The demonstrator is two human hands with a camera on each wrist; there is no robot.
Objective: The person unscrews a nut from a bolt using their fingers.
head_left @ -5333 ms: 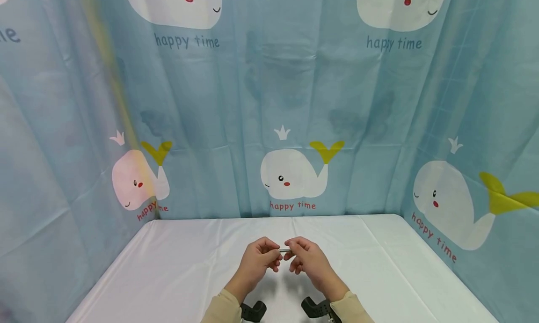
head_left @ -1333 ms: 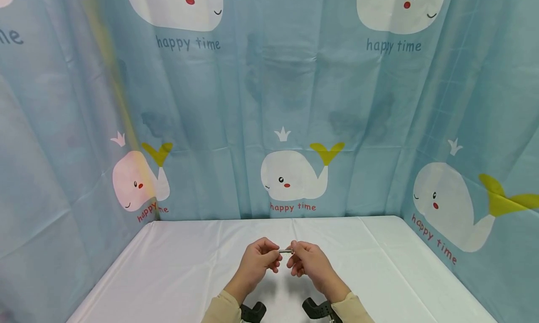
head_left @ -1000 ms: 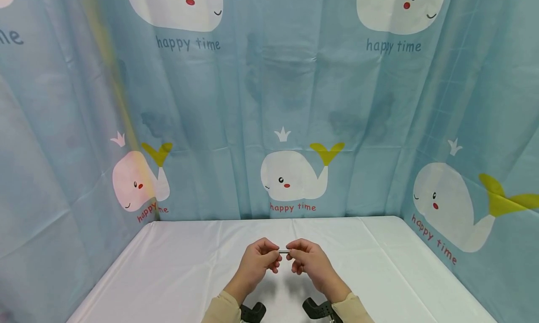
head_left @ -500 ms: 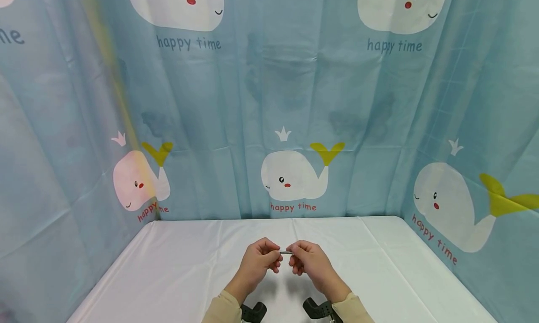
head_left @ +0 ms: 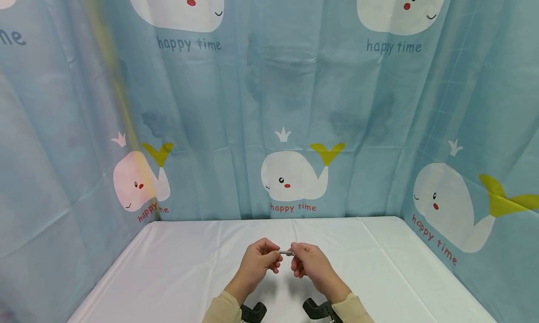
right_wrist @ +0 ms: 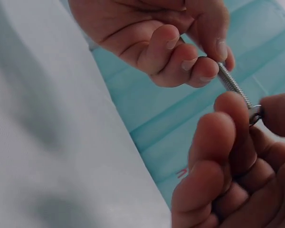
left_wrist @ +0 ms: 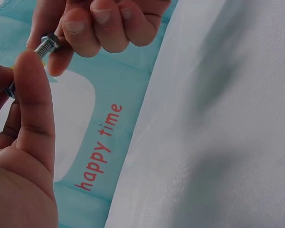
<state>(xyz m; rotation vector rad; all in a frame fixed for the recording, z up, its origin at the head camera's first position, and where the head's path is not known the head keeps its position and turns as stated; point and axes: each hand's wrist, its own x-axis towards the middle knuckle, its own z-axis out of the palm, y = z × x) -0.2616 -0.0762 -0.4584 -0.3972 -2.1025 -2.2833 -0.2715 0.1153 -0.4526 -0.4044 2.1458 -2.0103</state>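
My left hand (head_left: 258,260) pinches a metal bolt (right_wrist: 232,83) between thumb and finger, holding it level above the table. In the left wrist view the bolt's head (left_wrist: 10,90) peeks out beside those fingers. A hex nut (left_wrist: 50,41) sits on the threaded shaft near its free end. My right hand (head_left: 310,262) has its thumb and index finger at this nut, on either side of it in the right wrist view. Its other fingers are curled below. Part of the shaft is hidden by the left fingertips.
A white cloth covers the table (head_left: 177,267) beneath both hands. Blue curtains (head_left: 236,126) with whale prints enclose it at the back and both sides. Black wrist devices (head_left: 254,311) show below the sleeves.
The right hand's fingers shift back and forth at the bolt's end, alternately covering and uncovering the nut, which now shows. The left hand keeps the bolt in nearly the same place.
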